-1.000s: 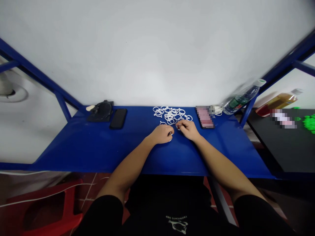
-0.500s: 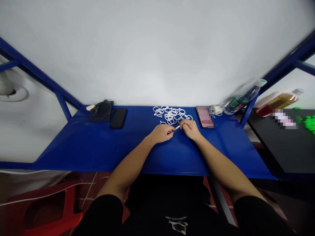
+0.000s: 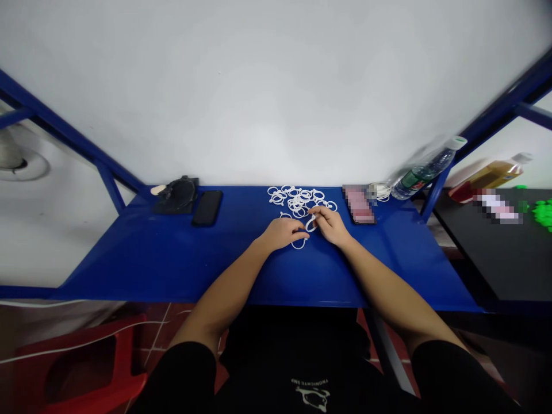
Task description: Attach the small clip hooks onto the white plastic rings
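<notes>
Both forearms reach onto a blue metal table (image 3: pixel 142 259), and my hands work close together just in front of a tangled heap of white plastic rings (image 3: pixel 297 200). My left hand (image 3: pixel 282 233) pinches a thin white plastic ring (image 3: pixel 299 244), whose loop hangs out below the fingers. My right hand (image 3: pixel 330 225) holds a white loop (image 3: pixel 311 225) between its fingertips. I cannot tell if this loop is part of the same ring. My fingers hide part of the plastic.
At the table's back left lie a black phone (image 3: pixel 207 208) and a dark pouch (image 3: pixel 176 195). At the back right are a second phone (image 3: pixel 359 204), a white cable (image 3: pixel 381 192) and a water bottle (image 3: pixel 425 175). A red stool (image 3: pixel 81 368) stands on the floor.
The white plastic between my hands has turned, and a loop now shows below my left hand. My right fingers have shifted onto the plastic. The heap and my arms stay nearly in place.
</notes>
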`<action>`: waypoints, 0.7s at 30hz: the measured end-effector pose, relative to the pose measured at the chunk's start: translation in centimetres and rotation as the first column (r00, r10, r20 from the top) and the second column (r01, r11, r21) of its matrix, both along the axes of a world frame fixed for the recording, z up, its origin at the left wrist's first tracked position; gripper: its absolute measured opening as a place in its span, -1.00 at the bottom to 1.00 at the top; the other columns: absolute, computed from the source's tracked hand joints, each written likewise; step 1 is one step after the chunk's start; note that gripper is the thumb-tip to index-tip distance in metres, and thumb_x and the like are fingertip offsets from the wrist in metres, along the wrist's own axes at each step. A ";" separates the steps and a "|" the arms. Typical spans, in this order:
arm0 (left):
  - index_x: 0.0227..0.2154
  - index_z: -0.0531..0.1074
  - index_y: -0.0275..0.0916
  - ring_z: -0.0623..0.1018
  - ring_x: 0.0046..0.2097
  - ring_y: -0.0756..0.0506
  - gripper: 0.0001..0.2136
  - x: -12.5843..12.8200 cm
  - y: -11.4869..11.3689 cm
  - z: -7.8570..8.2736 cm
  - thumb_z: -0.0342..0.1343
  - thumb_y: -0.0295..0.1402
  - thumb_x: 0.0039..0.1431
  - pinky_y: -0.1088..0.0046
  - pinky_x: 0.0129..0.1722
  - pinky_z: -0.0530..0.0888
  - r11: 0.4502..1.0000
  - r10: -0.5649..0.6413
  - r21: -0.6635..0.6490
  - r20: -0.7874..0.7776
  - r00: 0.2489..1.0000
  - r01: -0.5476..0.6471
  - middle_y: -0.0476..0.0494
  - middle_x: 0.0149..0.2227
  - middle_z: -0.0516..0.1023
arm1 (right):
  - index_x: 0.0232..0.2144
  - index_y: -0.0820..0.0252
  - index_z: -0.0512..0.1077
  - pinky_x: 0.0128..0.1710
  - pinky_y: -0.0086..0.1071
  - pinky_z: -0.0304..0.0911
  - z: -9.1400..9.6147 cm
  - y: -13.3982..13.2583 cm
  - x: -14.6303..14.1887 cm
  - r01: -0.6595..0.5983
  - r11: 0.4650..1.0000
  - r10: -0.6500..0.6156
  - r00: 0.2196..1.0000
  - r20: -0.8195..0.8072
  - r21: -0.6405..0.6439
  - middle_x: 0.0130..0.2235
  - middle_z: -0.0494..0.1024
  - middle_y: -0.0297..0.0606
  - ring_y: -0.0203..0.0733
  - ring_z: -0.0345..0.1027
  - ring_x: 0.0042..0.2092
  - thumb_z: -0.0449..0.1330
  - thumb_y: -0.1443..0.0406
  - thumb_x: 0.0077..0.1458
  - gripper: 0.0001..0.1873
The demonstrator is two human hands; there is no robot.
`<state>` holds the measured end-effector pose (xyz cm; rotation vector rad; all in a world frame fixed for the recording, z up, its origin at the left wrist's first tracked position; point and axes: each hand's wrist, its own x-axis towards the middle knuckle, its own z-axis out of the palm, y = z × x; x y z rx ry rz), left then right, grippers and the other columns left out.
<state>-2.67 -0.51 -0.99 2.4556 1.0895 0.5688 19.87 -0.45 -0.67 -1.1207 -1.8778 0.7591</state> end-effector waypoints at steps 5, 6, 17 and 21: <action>-0.20 0.64 -0.14 0.62 -0.23 -0.07 -0.80 0.0 -0.1 0.5 0.24 -0.13 0.34 0.44 -0.22 0.42 1.000 0.011 -0.011 0.007 1.000 -0.011 -0.04 -0.28 0.68 | -0.09 0.12 0.52 -0.38 -0.35 0.29 -0.1 0.0 0.1 -0.014 0.999 0.013 1.000 -0.018 -0.037 -0.51 0.51 -0.40 -0.23 0.38 -0.49 0.00 0.27 0.34 -0.71; -0.20 0.64 -0.14 0.61 -0.23 -0.07 -0.79 0.0 -0.1 0.5 0.25 -0.13 0.33 0.44 -0.22 0.42 1.000 0.019 -0.013 0.012 1.000 -0.019 -0.04 -0.29 0.68 | -0.06 0.12 0.51 -0.40 -0.36 0.28 -0.1 0.0 0.1 -0.017 0.999 0.016 1.000 -0.024 -0.044 -0.52 0.50 -0.41 -0.23 0.37 -0.50 0.01 0.28 0.33 -0.71; -0.16 0.62 -0.19 0.58 -0.18 -0.12 -0.82 -2.5 1.3 1.5 0.28 -0.21 0.28 0.37 -0.15 0.47 0.916 0.402 -0.003 0.011 0.915 -0.402 -0.11 -0.19 0.63 | -0.19 0.13 0.57 -0.39 -0.42 0.22 0.5 -0.4 -0.2 -0.213 0.967 0.242 0.937 0.250 -0.137 -0.48 0.57 -0.43 -0.30 0.41 -0.48 0.14 0.37 0.21 -0.80; -0.09 0.59 -0.18 0.58 -0.21 -0.13 -0.76 -2.8 1.7 0.9 0.31 -0.20 0.26 0.36 -0.17 0.48 0.901 0.428 -0.048 -0.061 0.902 -0.431 -0.15 -0.15 0.60 | -0.16 0.09 0.57 -0.38 -0.43 0.19 0.3 -0.5 -0.4 -0.192 0.979 0.204 0.924 0.323 -0.070 -0.42 0.61 -0.43 -0.31 0.42 -0.44 0.27 0.29 0.19 -0.85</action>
